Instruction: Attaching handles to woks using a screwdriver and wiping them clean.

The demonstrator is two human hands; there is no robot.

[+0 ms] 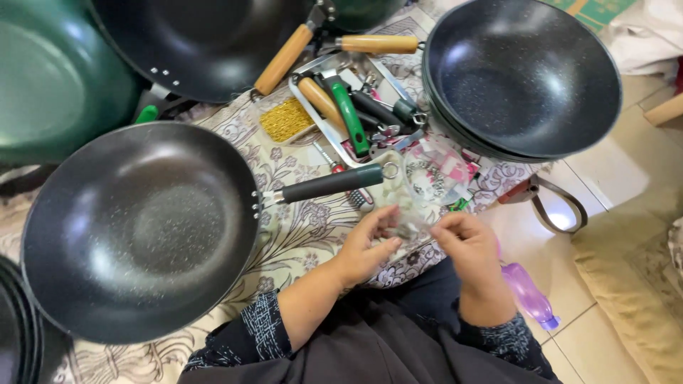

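Observation:
My left hand (366, 245) and my right hand (466, 245) meet over my lap, fingertips pinched together on a small metal part (409, 229) too blurred to identify. Just left of them lies a dark speckled wok (135, 227) with a black handle (331, 183) ending in a metal ring, pointing toward my hands. Clear plastic tubs of small hardware (434, 174) stand just beyond my fingers.
A metal tray (313, 117) holds wooden, green and black handles. A tub of gold screws (286, 119) sits beside it. Stacked dark woks (523, 75) stand at top right, another wok (203, 43) and a green one (57, 78) at top left. A purple bottle (530, 295) lies on the floor tiles.

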